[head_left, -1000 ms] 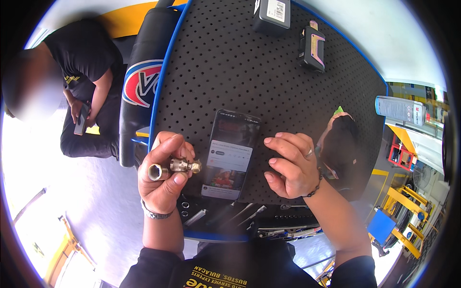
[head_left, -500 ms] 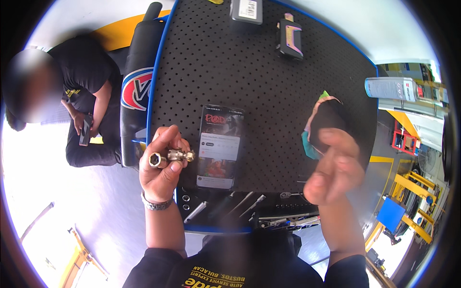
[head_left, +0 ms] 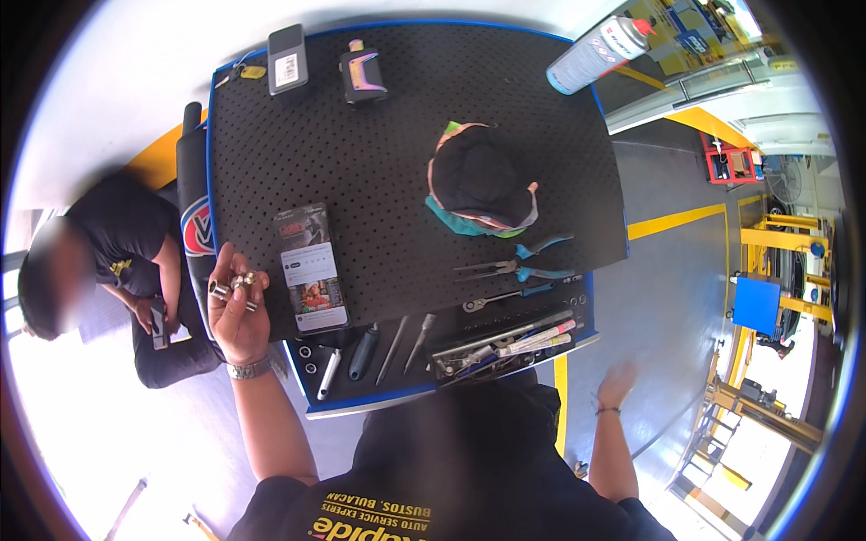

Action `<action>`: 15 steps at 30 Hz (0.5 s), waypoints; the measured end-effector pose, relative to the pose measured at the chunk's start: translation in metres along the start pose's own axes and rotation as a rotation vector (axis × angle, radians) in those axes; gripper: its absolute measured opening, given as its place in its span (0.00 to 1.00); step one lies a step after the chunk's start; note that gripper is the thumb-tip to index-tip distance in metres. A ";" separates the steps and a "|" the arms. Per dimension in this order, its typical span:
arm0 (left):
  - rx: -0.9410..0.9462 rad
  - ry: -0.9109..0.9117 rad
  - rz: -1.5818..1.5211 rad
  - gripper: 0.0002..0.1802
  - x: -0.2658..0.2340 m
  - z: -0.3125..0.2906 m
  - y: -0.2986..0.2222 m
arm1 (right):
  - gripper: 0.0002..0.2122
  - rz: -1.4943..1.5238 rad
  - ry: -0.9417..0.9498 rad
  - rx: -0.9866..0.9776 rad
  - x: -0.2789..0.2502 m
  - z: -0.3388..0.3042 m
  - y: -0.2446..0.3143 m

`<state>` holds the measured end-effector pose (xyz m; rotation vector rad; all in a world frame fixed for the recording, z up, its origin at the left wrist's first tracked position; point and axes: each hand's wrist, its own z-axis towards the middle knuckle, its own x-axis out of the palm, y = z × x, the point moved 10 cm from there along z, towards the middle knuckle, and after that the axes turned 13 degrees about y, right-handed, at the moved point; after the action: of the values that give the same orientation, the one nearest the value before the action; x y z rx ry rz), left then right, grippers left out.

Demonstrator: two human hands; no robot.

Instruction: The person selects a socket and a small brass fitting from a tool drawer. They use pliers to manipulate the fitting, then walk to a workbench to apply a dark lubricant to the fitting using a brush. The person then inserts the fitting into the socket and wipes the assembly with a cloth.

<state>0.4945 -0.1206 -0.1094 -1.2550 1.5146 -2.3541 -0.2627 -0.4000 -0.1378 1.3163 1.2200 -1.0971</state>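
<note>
At the table's left edge, my left hand (head_left: 239, 311) is closed on several small shiny metal sockets (head_left: 242, 287), one with its round open end facing left. How many there are is hard to make out among the fingers. Just right of that hand, a phone (head_left: 312, 270) with a lit screen lies on the black perforated mat (head_left: 379, 180). My right hand (head_left: 617, 383) hangs out past the table's right side, over the floor. Motion smears its fingers, so their pose is unclear.
An open drawer (head_left: 361, 403) holds screwdrivers (head_left: 364, 352), a ratchet (head_left: 505, 298) and markers. Long-nose pliers (head_left: 516, 269) and a black cap (head_left: 483, 176) lie on the mat. Farther off are a spray can (head_left: 595, 56), a dark box (head_left: 288, 63) and a seated person (head_left: 135, 243).
My right hand has swung from above the mat down and out to the right. My left hand still holds the sockets. The view has shifted, showing more of the drawer and the table's right side.
</note>
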 end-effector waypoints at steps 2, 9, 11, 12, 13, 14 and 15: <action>-0.030 0.008 -0.035 0.33 -0.002 0.002 0.001 | 0.33 -0.210 0.645 0.486 0.069 -0.088 -0.120; -0.070 -0.018 -0.026 0.35 -0.003 0.003 0.001 | 0.41 -0.363 1.164 0.633 0.110 -0.306 -0.179; -0.089 -0.003 -0.049 0.35 0.002 0.002 -0.007 | 0.35 -0.439 1.073 0.638 0.070 -0.283 -0.126; -0.102 -0.005 -0.053 0.35 0.001 0.004 -0.005 | 0.34 -0.475 1.069 0.649 0.069 -0.283 -0.127; -0.113 -0.006 -0.059 0.35 -0.001 0.005 -0.001 | 0.33 -0.510 1.060 0.660 0.070 -0.281 -0.133; -0.128 -0.007 -0.062 0.36 0.002 0.006 0.002 | 0.32 -0.507 1.087 0.673 0.077 -0.287 -0.145; -0.133 0.012 -0.072 0.35 0.007 0.009 0.004 | 0.32 -0.504 1.114 0.686 0.086 -0.292 -0.154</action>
<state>0.4947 -0.1324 -0.1072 -1.3477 1.6823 -2.3422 -0.4113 -0.1005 -0.2078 2.4026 2.1753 -1.1945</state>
